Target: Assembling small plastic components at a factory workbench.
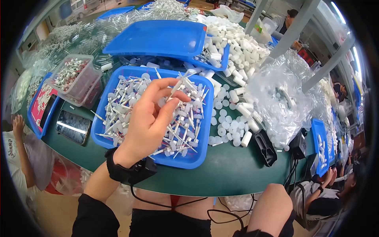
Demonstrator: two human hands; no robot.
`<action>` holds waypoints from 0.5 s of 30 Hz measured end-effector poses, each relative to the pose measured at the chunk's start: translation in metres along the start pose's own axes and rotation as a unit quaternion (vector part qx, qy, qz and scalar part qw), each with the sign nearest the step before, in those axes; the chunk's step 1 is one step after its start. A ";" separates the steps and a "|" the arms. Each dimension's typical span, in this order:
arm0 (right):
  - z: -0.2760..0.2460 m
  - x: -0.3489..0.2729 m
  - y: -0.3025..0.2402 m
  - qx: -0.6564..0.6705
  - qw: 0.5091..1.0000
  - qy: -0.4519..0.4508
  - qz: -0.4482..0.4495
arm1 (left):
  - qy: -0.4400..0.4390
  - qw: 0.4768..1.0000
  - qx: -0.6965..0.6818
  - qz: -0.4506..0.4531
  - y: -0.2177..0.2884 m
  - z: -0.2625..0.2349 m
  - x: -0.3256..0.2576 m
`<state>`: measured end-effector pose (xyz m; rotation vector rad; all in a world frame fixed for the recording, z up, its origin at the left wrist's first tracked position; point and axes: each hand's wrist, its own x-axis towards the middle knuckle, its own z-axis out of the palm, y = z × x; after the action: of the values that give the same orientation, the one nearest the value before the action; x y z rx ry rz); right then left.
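One hand is at work where we can see it: our left hand (pixel 152 114) is raised above the blue tray (pixel 199 150), palm turned toward us, with thumb and forefinger pinched together on a thin white applicator stick (pixel 176 86). That stick points up and to the right from the fingertips, clear of the heap below. A black strap with a small box and cable sits on that wrist.

We cannot see our right hand; only a bare right forearm enters at the lower edge, well apart from the tray, so we cannot tell what it holds.

Beneath the raised hand, the blue tray is filled with a loose pile of similar sticks (pixel 185 134), white shafts with small caps, lying crosswise in all directions. It rests on a dark green tabletop (pixel 229 173), close to the near edge. Just right of the tray lie scattered white plastic caps (pixel 229 126), and beyond them a crumpled clear plastic bag (pixel 276 98). A blue lid (pixel 158 37) lies tilted behind the tray. To the left stand a clear box of red and white parts (pixel 75 79) and a phone (pixel 73 126) lying flat with its dark screen up. A black device (pixel 265 147) lies right of the caps.
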<state>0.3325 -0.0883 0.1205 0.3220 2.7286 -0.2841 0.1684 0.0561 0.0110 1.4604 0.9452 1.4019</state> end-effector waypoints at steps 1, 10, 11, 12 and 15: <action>-0.002 -0.004 0.000 -0.006 1.000 0.002 -0.008 | 0.006 1.000 -0.012 -0.007 -0.002 -0.002 -0.001; -0.026 -0.031 0.044 0.078 0.980 -0.067 -0.168 | -0.018 0.995 0.069 0.072 -0.007 -0.016 -0.002; -0.024 -0.027 0.071 0.252 0.949 -0.116 -0.151 | -0.021 0.995 0.065 0.071 -0.004 -0.012 -0.001; -0.027 -0.037 0.081 0.254 0.966 -0.047 0.011 | -0.060 0.996 -0.004 0.065 0.002 0.004 0.006; 0.028 0.010 0.188 0.216 0.908 0.251 0.256 | -0.044 0.998 -0.052 -0.001 0.002 -0.009 -0.001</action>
<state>0.3819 0.0866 0.0627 1.3787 2.8869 -0.7396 0.1593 0.0556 0.0124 1.4307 0.8069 1.3534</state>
